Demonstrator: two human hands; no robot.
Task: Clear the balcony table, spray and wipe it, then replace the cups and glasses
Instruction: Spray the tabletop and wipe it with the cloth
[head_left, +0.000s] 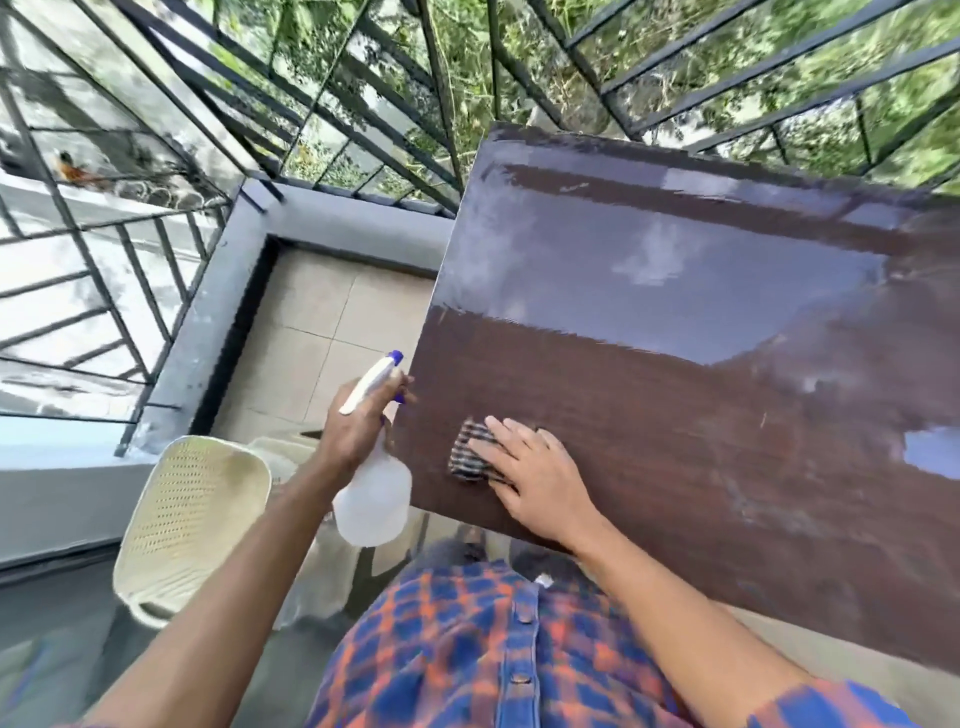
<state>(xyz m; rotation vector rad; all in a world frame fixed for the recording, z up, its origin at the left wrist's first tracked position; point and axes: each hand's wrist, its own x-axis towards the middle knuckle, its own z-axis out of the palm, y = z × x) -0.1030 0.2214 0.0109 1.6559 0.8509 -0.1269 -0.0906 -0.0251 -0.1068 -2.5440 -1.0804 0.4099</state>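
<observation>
Head view: our flat right hand (540, 478) presses the checked cloth (467, 449) near the desk (675, 415)'s left edge, surface stretching rightward; left grip (353, 431) clamps the spray bottle (371, 499).

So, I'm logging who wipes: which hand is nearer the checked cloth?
Right. The right hand lies flat on the checked cloth on the table; the left hand grips the spray bottle beside the cloth, at the table's left edge.
</observation>
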